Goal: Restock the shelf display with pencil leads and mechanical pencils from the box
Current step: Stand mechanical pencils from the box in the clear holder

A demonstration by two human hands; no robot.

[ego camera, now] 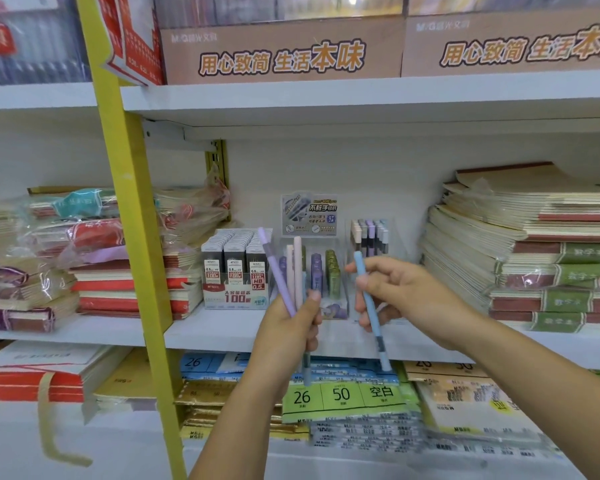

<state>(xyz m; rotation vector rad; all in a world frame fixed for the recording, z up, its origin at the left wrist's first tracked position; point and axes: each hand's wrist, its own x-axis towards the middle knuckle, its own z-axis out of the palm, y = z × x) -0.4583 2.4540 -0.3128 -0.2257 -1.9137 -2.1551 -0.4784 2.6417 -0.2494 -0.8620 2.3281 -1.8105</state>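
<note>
A person's left hand [290,329] grips spare pencils [297,271] while the right hand [407,292] pinches a blue pencil [379,341], apparently singled out for the far display [309,216].

The left hand [290,336] hides the middles of its pencils [298,265]; the right hand [406,296] covers part of its blue pencil [378,341]. Both hide the display [309,216] base. Right of the display, notebooks [551,258] run off-frame; below it, packs [361,434] blur.

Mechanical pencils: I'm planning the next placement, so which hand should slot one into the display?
Likely right hand: it pinches a single blue pencil near the pencil rack; the left hand grips a bundle.
</note>
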